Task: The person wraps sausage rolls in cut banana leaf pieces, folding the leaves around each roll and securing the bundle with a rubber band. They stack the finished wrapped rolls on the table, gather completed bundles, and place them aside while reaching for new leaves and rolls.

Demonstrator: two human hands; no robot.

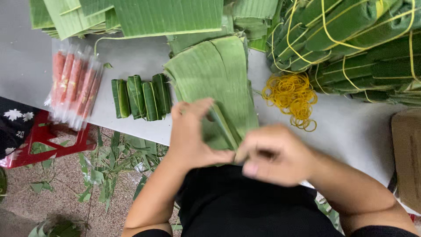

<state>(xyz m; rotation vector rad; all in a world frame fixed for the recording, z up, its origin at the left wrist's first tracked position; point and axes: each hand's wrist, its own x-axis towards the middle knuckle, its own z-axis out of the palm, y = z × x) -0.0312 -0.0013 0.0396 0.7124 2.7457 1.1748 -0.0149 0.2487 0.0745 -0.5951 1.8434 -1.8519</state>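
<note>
Banana leaf wrap (pixel 218 127): green, ribbed, half-folded; left hand (pixel 191 134) and right hand (pixel 274 153) both closed on it.

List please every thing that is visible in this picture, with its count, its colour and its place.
leaf-wrapped rolls: four, green, side by side on the table
plastic-wrapped sticks: several, orange-red, table's left edge
rubber bands: a heap, yellow, right of centre
cut leaf stack: one, green, centre
tied bundles: many, green with yellow bands, top right
stool: one, red, on the floor
left hand: holds a folded leaf piece
right hand: beside it, blurred
</note>
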